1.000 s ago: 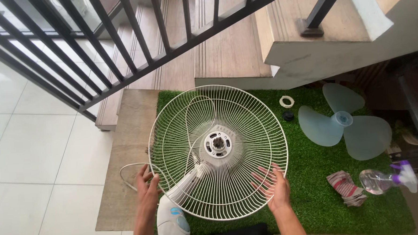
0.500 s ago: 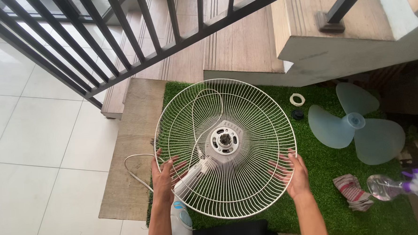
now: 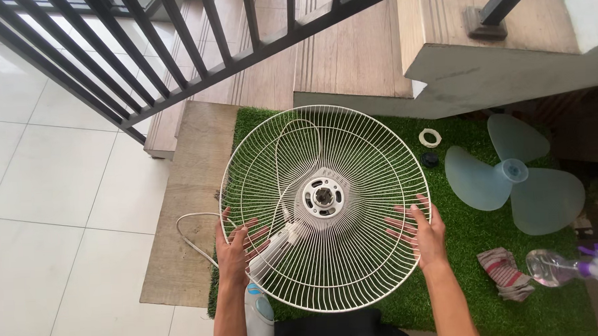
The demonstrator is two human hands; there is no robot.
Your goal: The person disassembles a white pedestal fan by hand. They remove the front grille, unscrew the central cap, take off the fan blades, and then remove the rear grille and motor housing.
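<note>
White fan grille (image 3: 325, 207) between both hands, blade (image 3: 514, 175) and cloth (image 3: 504, 272) nearby.

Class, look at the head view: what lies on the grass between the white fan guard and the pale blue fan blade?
In the head view, a white ring and a small black cap lie between fan guard and fan blade.

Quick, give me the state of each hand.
Left hand: open, fingers spread on the fan grille.
Right hand: open, flat on the grille's rim.

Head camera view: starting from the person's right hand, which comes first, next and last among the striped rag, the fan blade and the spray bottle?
From the right hand:
1. Striped rag, on the grass just right of the wrist.
2. Pale blue fan blade, up and to the right.
3. Spray bottle, at the far right edge, beyond the rag.
</note>
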